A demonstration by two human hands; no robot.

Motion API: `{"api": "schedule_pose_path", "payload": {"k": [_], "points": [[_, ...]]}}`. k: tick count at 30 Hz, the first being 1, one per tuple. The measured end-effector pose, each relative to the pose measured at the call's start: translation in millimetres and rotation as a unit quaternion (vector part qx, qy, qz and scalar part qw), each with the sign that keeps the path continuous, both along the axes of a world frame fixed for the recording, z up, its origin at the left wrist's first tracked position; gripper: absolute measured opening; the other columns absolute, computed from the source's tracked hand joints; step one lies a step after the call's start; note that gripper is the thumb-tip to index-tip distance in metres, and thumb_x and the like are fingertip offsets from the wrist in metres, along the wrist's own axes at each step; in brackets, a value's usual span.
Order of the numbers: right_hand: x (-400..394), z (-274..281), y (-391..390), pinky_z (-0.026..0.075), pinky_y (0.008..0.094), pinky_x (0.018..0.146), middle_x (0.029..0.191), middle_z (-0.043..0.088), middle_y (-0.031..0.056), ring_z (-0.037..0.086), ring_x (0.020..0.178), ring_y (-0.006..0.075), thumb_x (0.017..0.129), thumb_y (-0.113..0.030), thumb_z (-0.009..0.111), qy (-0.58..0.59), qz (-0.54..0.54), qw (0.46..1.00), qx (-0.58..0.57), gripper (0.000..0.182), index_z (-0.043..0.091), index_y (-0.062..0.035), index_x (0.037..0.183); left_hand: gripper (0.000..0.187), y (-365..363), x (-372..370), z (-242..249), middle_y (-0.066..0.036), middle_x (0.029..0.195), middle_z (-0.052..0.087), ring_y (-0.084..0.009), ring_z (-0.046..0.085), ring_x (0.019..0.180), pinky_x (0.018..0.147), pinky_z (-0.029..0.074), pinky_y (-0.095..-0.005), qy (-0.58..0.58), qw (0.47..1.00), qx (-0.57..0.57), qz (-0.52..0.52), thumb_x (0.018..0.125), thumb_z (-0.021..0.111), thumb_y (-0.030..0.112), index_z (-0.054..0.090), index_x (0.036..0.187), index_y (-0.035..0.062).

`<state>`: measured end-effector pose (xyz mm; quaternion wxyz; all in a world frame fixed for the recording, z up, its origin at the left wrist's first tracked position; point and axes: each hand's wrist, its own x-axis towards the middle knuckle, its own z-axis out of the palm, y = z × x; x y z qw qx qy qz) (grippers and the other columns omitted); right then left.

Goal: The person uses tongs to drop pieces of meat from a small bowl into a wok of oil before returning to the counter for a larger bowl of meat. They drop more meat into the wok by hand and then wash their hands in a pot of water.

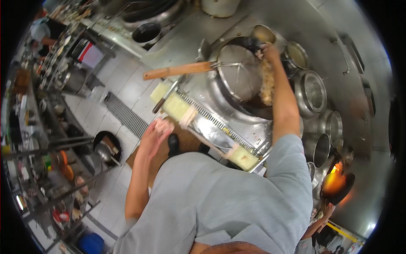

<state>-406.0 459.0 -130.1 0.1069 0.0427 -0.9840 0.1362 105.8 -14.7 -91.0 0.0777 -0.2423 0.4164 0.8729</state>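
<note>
My left hand (155, 132) is closed around a pale pink lump (164, 126) in front of the stove's near edge. My right hand (269, 51) reaches over the far side of a large wok (243, 111), its fingers closed around something too small and blurred to name. Below that hand lies a strip of pale, crumbly food (267, 82). A round strainer (239, 73) with a long wooden handle (177, 71) rests across the wok. Close to my right fingers is a ladle's bowl (263, 34).
Metal pots (314, 91) line the stove's right side. Further down, flames (335, 180) rise at a dark pan (341, 189) near another person's hand (326, 211). A folded yellowish cloth (175, 106) lies along the stove's front rail. Shelves (55, 148) stand at left, past a floor grate (125, 114).
</note>
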Motion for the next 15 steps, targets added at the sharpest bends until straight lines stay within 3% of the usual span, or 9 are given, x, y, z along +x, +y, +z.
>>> {"api": "schedule_pose_path", "payload": {"k": [2, 3, 6, 8, 9, 10, 11, 12, 15], "points": [[65.6, 85.7, -50.4, 0.05, 0.0447, 0.082, 0.098, 0.068, 0.0205, 0.064, 0.097, 0.0374, 0.091, -0.02, 0.047, -0.006, 0.029, 0.999, 0.033, 0.027, 0.068, -0.0063, 0.1, 0.046, -5.9, -9.8, 3.4, -0.015, 0.129, 0.051, -0.0274, 0.053, 0.122, 0.106, 0.045, -0.0415, 0.017, 0.999, 0.034, -0.03, 0.092, 0.047, -0.001, 0.039, 0.137, -0.0012], [81.5, 95.8, -62.0, 0.051, 0.041, 0.081, 0.097, 0.068, 0.0204, 0.065, 0.094, 0.0353, 0.092, -0.018, 0.049, 0.038, 0.057, 0.994, -0.088, 0.025, 0.068, -0.005, 0.101, 0.045, -10.8, -16.9, -3.7, -0.014, 0.129, 0.051, -0.0265, 0.053, 0.121, 0.106, 0.045, -0.0407, 0.055, 0.997, 0.022, -0.058, 0.092, 0.047, -0.001, 0.039, 0.136, -0.0031], [142.6, 111.4, -107.3, 0.049, 0.0315, 0.085, 0.107, 0.07, 0.0066, 0.064, 0.095, 0.0185, 0.089, -0.007, 0.057, -0.006, 0.225, 0.939, -0.261, 0.023, 0.068, -0.0079, 0.11, 0.039, -2.8, -45.2, 22.4, -0.015, 0.121, 0.057, -0.0226, 0.061, 0.107, 0.094, 0.054, -0.0346, 0.06, 0.995, -0.047, -0.07, 0.09, 0.045, -0.004, 0.043, 0.129, -0.0074], [219.7, 145.0, -158.7, 0.047, 0.0286, 0.089, 0.108, 0.068, 0.0043, 0.061, 0.098, 0.014, 0.09, -0.011, 0.061, -0.11, 0.286, 0.915, -0.264, 0.023, 0.068, -0.0082, 0.112, 0.033, 3.3, -67.4, 23.4, -0.014, 0.113, 0.06, -0.0205, 0.065, 0.098, 0.084, 0.057, -0.031, 0.074, 0.99, -0.08, -0.086, 0.091, 0.046, -0.003, 0.047, 0.124, -0.007], [245.0, 138.4, -177.1, 0.047, 0.029, 0.089, 0.109, 0.067, 0.0039, 0.06, 0.099, 0.0141, 0.09, -0.015, 0.063, -0.176, 0.321, 0.882, -0.297, 0.025, 0.067, -0.0095, 0.114, 0.029, 8.0, -77.0, 23.6, -0.012, 0.109, 0.062, -0.0194, 0.066, 0.092, 0.079, 0.058, -0.0291, 0.085, 0.988, -0.099, -0.088, 0.092, 0.049, -0.001, 0.05, 0.12, -0.0057], [276.9, 145.6, -199.3, 0.048, 0.0304, 0.087, 0.112, 0.066, 0.0036, 0.058, 0.099, 0.0139, 0.09, -0.019, 0.064, -0.337, 0.247, 0.847, -0.329, 0.03, 0.064, -0.0108, 0.119, 0.025, 13.1, -85.5, 24.2, -0.011, 0.104, 0.064, -0.0182, 0.067, 0.086, 0.073, 0.059, -0.0272, 0.095, 0.984, -0.117, -0.09, 0.093, 0.051, 0.001, 0.053, 0.117, -0.0044], [285.3, 112.2, -210.6, 0.05, 0.0301, 0.08, 0.113, 0.065, 0.0023, 0.057, 0.098, 0.0126, 0.089, -0.021, 0.066, -0.264, 0.378, 0.818, -0.344, 0.036, 0.062, -0.0112, 0.124, 0.022, 18.6, -92.0, 28.6, -0.011, 0.103, 0.065, -0.0175, 0.067, 0.086, 0.073, 0.06, -0.0277, 0.104, 0.98, -0.139, -0.099, 0.093, 0.052, 0.001, 0.054, 0.114, -0.0043], [313.6, 126.7, -228.2, 0.051, 0.028, 0.074, 0.112, 0.064, 0.0037, 0.057, 0.096, 0.0113, 0.089, -0.018, 0.066, -0.33, 0.328, 0.799, -0.38, 0.038, 0.061, -0.0112, 0.126, 0.019, 23.7, -97.0, 36.2, -0.01, 0.102, 0.065, -0.0168, 0.067, 0.085, 0.073, 0.06, -0.0282, 0.111, 0.975, -0.161, -0.107, 0.094, 0.052, 0.002, 0.055, 0.111, -0.0042], [341.4, 100.1, -246.1, 0.051, 0.0261, 0.071, 0.108, 0.064, 0.0047, 0.058, 0.087, 0.0103, 0.091, -0.013, 0.063, -0.331, 0.321, 0.769, -0.442, 0.033, 0.06, -0.0052, 0.123, 0.015, 34.6, -105.3, 41.7, -0.008, 0.098, 0.065, -0.0158, 0.066, 0.083, 0.071, 0.06, -0.0298, 0.123, 0.969, -0.189, -0.103, 0.094, 0.054, 0.006, 0.057, 0.106, -0.0021]]}}
